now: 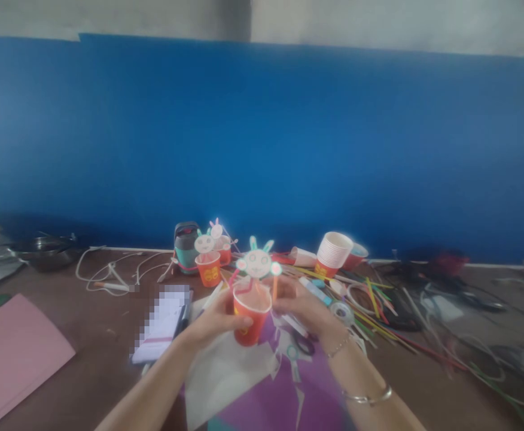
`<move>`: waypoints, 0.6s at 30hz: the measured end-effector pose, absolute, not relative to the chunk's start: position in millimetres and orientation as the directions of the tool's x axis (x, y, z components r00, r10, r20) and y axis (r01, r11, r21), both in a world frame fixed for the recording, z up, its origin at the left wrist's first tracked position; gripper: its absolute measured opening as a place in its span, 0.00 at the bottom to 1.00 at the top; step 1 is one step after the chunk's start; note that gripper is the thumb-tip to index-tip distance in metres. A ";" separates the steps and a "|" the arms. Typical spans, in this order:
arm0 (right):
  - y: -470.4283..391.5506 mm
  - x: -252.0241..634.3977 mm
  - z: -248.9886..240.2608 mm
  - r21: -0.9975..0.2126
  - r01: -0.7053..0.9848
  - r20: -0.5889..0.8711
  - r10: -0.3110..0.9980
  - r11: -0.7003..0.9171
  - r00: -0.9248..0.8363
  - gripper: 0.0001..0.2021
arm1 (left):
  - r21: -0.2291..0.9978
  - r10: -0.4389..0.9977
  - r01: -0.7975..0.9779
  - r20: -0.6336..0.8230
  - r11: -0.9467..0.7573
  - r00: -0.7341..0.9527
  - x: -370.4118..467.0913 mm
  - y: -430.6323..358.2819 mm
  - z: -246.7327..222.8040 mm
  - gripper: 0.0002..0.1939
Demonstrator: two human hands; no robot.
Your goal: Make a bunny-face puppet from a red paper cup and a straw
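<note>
A red paper cup [249, 323] with a yellow print stands upright in the middle, a white bunny face [258, 263] with green-edged ears rising above its rim. My left hand [215, 320] is wrapped round the cup's left side, thumb across its front. At the right of the rim, my right hand [295, 299] has its fingers closed at an orange strip [275, 287] topped by a small round paw. A pink bent strip [234, 278] with another paw is on the left. White paper [226, 383] and purple paper [280, 401] lie beneath.
Behind stand another bunny cup [209, 270], a dark flask [186, 248] and stacked cups [334, 250]. Left are a phone [161, 329] and pink sheets [20, 359]. Right are a tape roll [341, 312], scissors [304, 344], coloured sticks and cables. A blue panel [262, 137] closes the back.
</note>
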State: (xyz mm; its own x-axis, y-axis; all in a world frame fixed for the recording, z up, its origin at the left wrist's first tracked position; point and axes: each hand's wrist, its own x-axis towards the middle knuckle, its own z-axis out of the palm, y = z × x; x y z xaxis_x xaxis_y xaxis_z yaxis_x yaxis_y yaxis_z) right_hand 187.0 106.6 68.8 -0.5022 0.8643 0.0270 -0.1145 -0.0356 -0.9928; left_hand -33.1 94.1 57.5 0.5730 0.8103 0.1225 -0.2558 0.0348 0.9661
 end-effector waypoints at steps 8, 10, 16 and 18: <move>100.1 201.8 88.1 -0.991 -0.017 -0.094 0.776 -0.134 -0.624 0.13 | 0.980 0.736 -0.193 0.104 0.037 0.669 -33.2 93.2 57.7 0.34; 99.4 202.6 89.4 -0.989 0.019 -0.125 0.745 -0.149 -0.655 0.12 | 0.981 0.724 -0.188 0.096 0.047 0.684 -32.9 92.7 56.3 0.33; 96.0 202.8 94.9 -0.984 0.083 -0.170 0.680 -0.158 -0.713 0.10 | 0.989 0.698 -0.143 0.069 0.048 0.713 -32.5 90.6 55.9 0.34; 94.5 201.4 97.6 -0.982 0.096 -0.179 0.665 -0.160 -0.725 0.09 | 0.990 0.688 -0.133 0.064 0.048 0.723 -32.1 89.8 56.6 0.34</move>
State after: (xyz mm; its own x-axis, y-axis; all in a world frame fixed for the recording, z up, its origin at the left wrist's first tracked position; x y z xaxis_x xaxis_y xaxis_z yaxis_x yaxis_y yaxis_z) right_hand 201.4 94.5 97.6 -0.7251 0.6648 -0.1793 0.0961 -0.1601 -0.9824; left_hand -32.1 89.8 56.6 0.7232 0.6877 0.0640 -0.1333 0.0481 0.9899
